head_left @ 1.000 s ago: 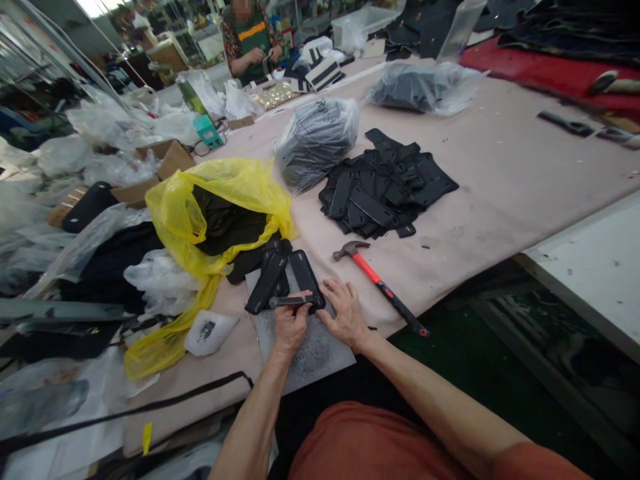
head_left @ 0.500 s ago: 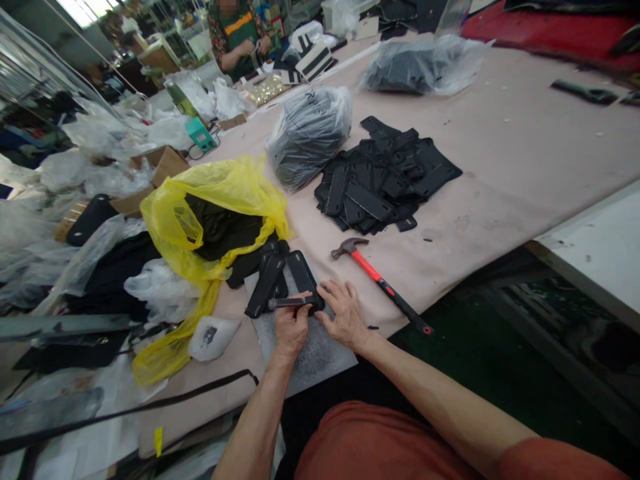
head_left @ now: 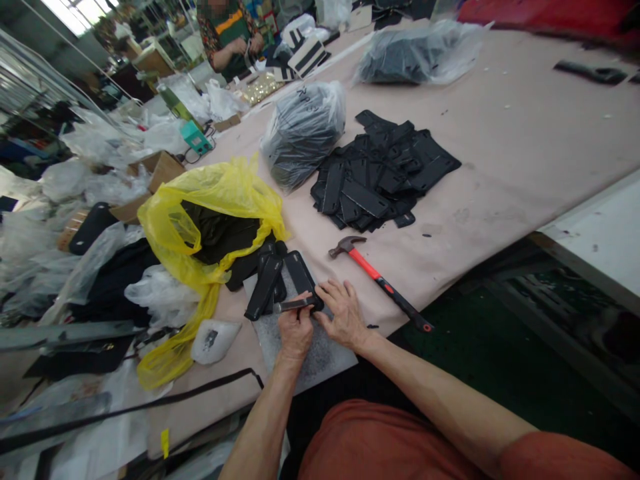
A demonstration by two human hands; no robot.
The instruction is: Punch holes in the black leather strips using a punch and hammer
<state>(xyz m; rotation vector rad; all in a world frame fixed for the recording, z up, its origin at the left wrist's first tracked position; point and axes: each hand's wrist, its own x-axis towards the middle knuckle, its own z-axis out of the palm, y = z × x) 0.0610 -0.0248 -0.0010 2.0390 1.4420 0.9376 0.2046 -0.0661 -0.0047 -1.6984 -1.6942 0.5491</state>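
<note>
My left hand [head_left: 296, 332] is closed in a pinch on a grey metal bar tool [head_left: 294, 304], held crosswise over the lower end of a black padded strip [head_left: 301, 273]. My right hand [head_left: 345, 317] has its thumb and fingertips at the strip's lower right end, holding it; the other fingers are slightly spread. Beneath lies a speckled grey board [head_left: 325, 363]. Several similar black strips [head_left: 265, 287] overlap to the left. What lies under the fingertips is hidden. A claw hammer [head_left: 383, 283] with a red and black handle rests right of my right hand.
A yellow plastic bag [head_left: 220, 183] of dark pieces stands open at left. Beyond are a heap of black pieces [head_left: 370, 180] and clear bags [head_left: 305, 130] of dark pieces. A white wrapped lump [head_left: 214, 341] sits left. Another person [head_left: 230, 40] works at the far end.
The bar tool has tilted slightly and shifted a little right and down with my left hand. My right hand stays at the strip. The whole view has shifted slightly.
</note>
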